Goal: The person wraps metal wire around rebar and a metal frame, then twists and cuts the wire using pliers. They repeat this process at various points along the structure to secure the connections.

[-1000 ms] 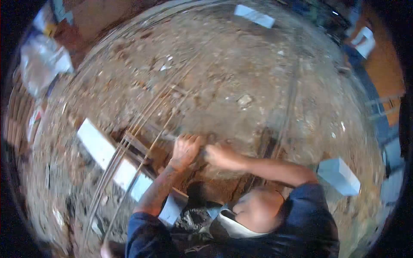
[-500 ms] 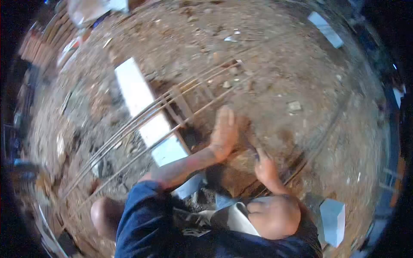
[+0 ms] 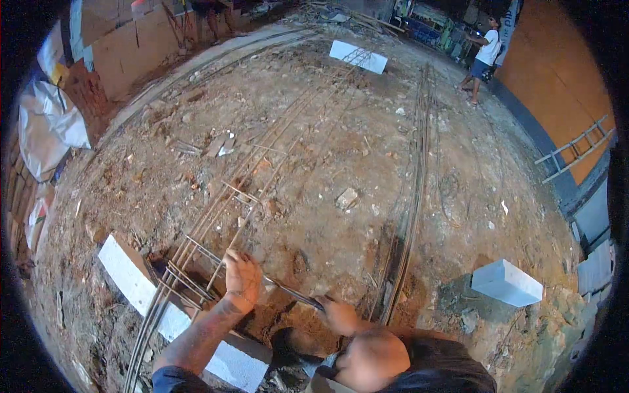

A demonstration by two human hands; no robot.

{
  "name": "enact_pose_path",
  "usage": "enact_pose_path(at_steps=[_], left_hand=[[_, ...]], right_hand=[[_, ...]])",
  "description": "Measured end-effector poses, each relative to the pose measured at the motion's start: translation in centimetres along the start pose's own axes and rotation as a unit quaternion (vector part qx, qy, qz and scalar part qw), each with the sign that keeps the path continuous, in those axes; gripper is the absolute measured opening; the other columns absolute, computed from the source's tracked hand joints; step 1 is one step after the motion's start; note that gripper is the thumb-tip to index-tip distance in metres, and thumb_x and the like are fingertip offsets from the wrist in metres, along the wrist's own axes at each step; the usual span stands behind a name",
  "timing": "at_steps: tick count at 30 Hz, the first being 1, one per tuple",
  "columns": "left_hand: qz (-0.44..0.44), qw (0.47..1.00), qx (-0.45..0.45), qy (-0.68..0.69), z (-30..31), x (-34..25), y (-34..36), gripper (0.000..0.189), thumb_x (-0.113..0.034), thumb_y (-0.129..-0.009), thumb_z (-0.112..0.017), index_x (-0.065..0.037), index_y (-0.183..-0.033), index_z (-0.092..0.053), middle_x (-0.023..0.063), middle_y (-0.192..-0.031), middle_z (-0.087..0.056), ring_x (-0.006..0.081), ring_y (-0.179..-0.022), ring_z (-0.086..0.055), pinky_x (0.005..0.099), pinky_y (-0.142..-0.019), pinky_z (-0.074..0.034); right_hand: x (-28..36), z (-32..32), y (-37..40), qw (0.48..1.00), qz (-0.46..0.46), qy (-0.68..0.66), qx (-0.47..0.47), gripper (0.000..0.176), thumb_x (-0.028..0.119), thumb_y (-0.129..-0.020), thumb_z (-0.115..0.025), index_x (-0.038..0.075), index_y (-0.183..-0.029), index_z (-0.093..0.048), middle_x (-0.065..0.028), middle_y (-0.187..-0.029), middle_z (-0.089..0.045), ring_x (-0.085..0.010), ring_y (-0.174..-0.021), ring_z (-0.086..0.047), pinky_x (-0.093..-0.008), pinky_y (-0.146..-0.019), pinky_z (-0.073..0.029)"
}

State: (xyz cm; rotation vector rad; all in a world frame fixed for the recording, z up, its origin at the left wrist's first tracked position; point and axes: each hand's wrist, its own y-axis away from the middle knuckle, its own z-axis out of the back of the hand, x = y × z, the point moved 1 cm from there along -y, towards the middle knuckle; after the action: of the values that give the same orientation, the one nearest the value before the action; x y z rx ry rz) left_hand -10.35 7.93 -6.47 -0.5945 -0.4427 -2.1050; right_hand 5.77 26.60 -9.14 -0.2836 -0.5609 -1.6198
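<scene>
Right hand (image 3: pixel 341 316) grips a tool (image 3: pixel 295 293); its tip, beside left hand (image 3: pixel 242 281), unclear.

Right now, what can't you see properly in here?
Head view:
Handle end of the tool: covered by the right hand.
Palm of the left hand, and anything in it: hidden by the hand's back.
Head of the upper-left person: cut off by the top edge.

Rough earth ground (image 3: pixel 301 223), orange wall (image 3: pixel 550 92)
</scene>
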Motion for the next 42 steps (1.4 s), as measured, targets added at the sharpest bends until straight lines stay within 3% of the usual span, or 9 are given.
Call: enact_pose_path(at_steps=[4,5,12,16,18,21,25,32,42], left_hand=[[0.022,0.996,-0.047,0.067,-3.2,-0.7,1.4,0.032,-0.021,-0.086,-0.044,-0.004,-0.111,-0.055,0.0091,-0.105,-0.058,0.0242,-0.099,-0.052,0.0431,-0.091,-0.035],[-0.018,0.974,-0.127,-0.188,-4.7,-0.7,1.6,0.029,-0.024,-0.085,-0.046,-0.007,-0.106,-0.056,0.0072,-0.097,-0.057,0.0229,-0.094,-0.052,0.0414,-0.086,-0.037],[0.001,0.951,0.013,0.309,-4.0,2.3,2.9,0.023,-0.032,-0.086,-0.053,-0.013,-0.079,-0.064,0.0124,-0.075,-0.060,0.0304,-0.076,-0.060,0.0455,-0.062,-0.046],[0.034,0.846,-0.102,0.522,-3.1,5.4,2.6,0.037,-0.033,-0.090,-0.051,-0.003,-0.070,-0.060,0.0132,-0.058,-0.059,0.0296,-0.056,-0.061,0.0385,-0.056,-0.048],[0.035,0.633,0.057,0.771,-0.3,5.9,2.8,0.043,-0.035,-0.096,-0.043,0.001,-0.083,-0.062,0.0058,-0.053,-0.053,0.0161,-0.044,-0.051,0.0317,-0.043,-0.038],[-0.016,0.536,0.053,0.842,3.2,5.7,3.4,0.040,-0.031,-0.098,-0.041,0.000,-0.082,-0.062,-0.0025,-0.050,-0.043,0.0052,-0.044,-0.040,0.0236,-0.041,-0.032],[-0.025,0.405,0.115,0.907,5.1,4.9,4.1,0.037,-0.032,-0.097,-0.043,0.000,-0.089,-0.061,-0.0020,-0.051,-0.043,0.0063,-0.041,-0.037,0.0234,-0.041,-0.031],[-0.078,0.399,0.135,0.903,5.8,4.8,4.8,0.034,-0.029,-0.097,-0.043,-0.002,-0.084,-0.057,-0.0019,-0.051,-0.044,0.0078,-0.042,-0.040,0.0240,-0.042,-0.034],[-0.012,0.706,-0.177,0.686,6.1,4.0,4.8,0.024,-0.017,-0.093,-0.047,0.002,-0.080,-0.053,0.0059,-0.062,-0.058,0.0134,-0.055,-0.055,0.0290,-0.052,-0.044]], right_hand=[[-1.7,-0.6,-0.2,0.997,-0.007,-0.075,-0.007,0.030,0.017,-0.082,-0.058,0.006,-0.110,-0.055,-0.0218,-0.092,-0.057,-0.0389,-0.083,-0.058,-0.0455,-0.068,-0.047],[-1.9,-0.6,-0.3,0.997,-0.006,-0.077,-0.008,0.030,0.017,-0.082,-0.058,0.006,-0.110,-0.055,-0.0218,-0.092,-0.057,-0.0389,-0.083,-0.058,-0.0455,-0.068,-0.047],[-6.2,-2.1,-0.2,0.981,0.023,-0.162,0.102,0.037,0.032,-0.092,-0.051,0.003,-0.114,-0.054,-0.0229,-0.099,-0.060,-0.0351,-0.090,-0.059,-0.0429,-0.079,-0.046],[-4.7,0.2,0.3,0.956,0.018,-0.281,0.084,0.028,0.023,-0.096,-0.042,0.000,-0.105,-0.056,-0.0121,-0.086,-0.067,-0.0212,-0.082,-0.066,-0.0347,-0.073,-0.051],[-11.1,-5.8,-1.3,0.859,-0.052,-0.498,0.104,0.026,0.017,-0.094,-0.046,-0.001,-0.111,-0.053,-0.0176,-0.096,-0.064,-0.0246,-0.082,-0.065,-0.0362,-0.073,-0.052],[-7.7,-2.3,-5.1,0.998,-0.006,0.019,-0.051,0.038,0.021,-0.088,-0.056,0.000,-0.119,-0.050,-0.0186,-0.105,-0.061,-0.0249,-0.093,-0.061,-0.0394,-0.080,-0.048],[3.1,7.0,-8.0,0.947,0.121,-0.297,-0.023,0.043,0.027,-0.087,-0.060,-0.001,-0.119,-0.052,-0.0158,-0.106,-0.062,-0.0202,-0.097,-0.058,-0.0335,-0.087,-0.044],[8.6,9.1,-9.8,0.805,0.069,-0.574,0.133,0.023,0.020,-0.087,-0.061,0.001,-0.101,-0.063,-0.0022,-0.092,-0.065,-0.0068,-0.083,-0.055,-0.0225,-0.074,-0.044],[9.3,7.4,-9.5,0.856,0.030,-0.516,0.009,0.011,0.014,-0.084,-0.064,0.004,-0.085,-0.063,0.0028,-0.073,-0.058,-0.0027,-0.067,-0.047,-0.0201,-0.061,-0.040]])
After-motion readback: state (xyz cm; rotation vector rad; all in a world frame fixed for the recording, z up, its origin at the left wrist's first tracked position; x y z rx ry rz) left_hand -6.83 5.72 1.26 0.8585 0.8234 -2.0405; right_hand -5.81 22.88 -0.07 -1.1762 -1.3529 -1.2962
